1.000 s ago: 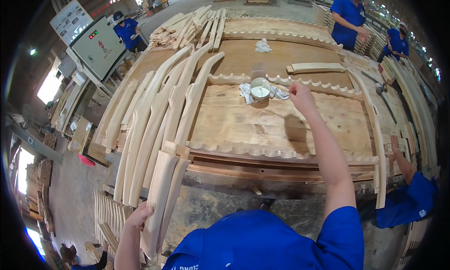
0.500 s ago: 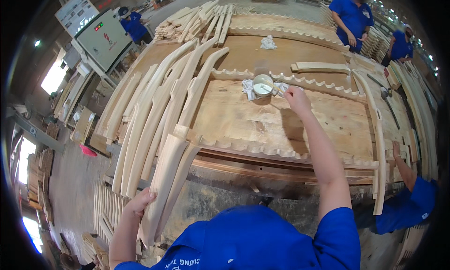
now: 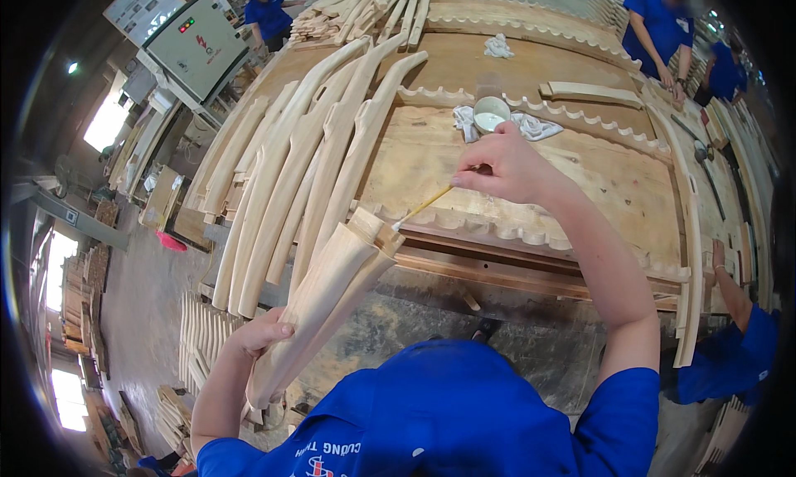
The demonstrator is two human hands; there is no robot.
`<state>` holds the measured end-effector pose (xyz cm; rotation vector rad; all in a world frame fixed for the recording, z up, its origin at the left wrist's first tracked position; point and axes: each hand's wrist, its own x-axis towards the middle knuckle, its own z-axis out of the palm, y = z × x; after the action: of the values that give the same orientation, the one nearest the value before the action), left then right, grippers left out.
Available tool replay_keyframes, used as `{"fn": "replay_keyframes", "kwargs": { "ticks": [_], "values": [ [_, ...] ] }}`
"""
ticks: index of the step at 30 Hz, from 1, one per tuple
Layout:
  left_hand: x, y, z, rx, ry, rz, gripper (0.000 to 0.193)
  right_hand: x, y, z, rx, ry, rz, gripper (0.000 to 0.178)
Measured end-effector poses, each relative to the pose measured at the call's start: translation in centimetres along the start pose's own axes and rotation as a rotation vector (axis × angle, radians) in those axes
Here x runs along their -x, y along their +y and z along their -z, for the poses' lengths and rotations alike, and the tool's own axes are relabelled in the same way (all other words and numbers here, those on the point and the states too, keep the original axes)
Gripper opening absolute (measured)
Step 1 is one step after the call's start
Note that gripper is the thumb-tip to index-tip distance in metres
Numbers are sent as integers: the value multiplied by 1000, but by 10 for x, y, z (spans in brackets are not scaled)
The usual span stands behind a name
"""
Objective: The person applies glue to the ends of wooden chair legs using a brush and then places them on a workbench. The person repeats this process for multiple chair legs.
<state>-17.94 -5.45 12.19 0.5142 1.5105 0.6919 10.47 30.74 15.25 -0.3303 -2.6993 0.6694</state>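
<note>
My left hand (image 3: 259, 334) is closed around the lower part of two pale shaped wooden legs (image 3: 322, 285), held side by side and tilted, with their notched ends up. Pinched in my right hand (image 3: 504, 166) is a thin yellow stick (image 3: 432, 201). Its white-coated tip meets the end of the right-hand leg, or hangs just above it; I cannot tell which. Beyond my right hand stands a round white cup (image 3: 491, 111) of white liquid, partly hidden by my fingers. Crumpled white rags (image 3: 537, 128) lie on both sides of the cup.
Several long curved wooden pieces (image 3: 278, 174) lie along the left of the wooden worktable (image 3: 431, 158). Scalloped wooden strips (image 3: 580, 126) run across it. A co-worker's hand (image 3: 718, 255) rests at the right edge. More people in blue work at the far side. A control cabinet (image 3: 195, 50) stands at far left.
My right hand has drawn back from the cup toward me, bringing the stick's tip to the legs' notched end. My left hand still grips the legs, now tilted further to the right.
</note>
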Motion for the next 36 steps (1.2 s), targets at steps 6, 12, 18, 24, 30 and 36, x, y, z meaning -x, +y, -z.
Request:
{"fn": "replay_keyframes", "kwargs": {
  "ticks": [6, 12, 18, 24, 30, 36],
  "values": [
    [11, -2, -1, -75, -8, 10, 100, -5, -23, -13, 154, 45, 157, 24],
    [23, -10, 6, -83, -53, -24, 94, 4, -43, -31, 195, 133, 249, 22],
    [27, -22, 10, -90, -67, 28, 96, 26, -52, -31, 165, 116, 283, 22],
    [30, -25, 8, -88, -63, 10, 94, 57, -57, -30, 83, 120, 279, 17],
    [27, -15, -1, -184, -121, 55, 92, 64, -72, -24, 180, 345, 157, 17],
    [12, -2, -21, -272, -197, 23, 91, 93, -75, -31, 308, 343, 115, 18]
  ]
}}
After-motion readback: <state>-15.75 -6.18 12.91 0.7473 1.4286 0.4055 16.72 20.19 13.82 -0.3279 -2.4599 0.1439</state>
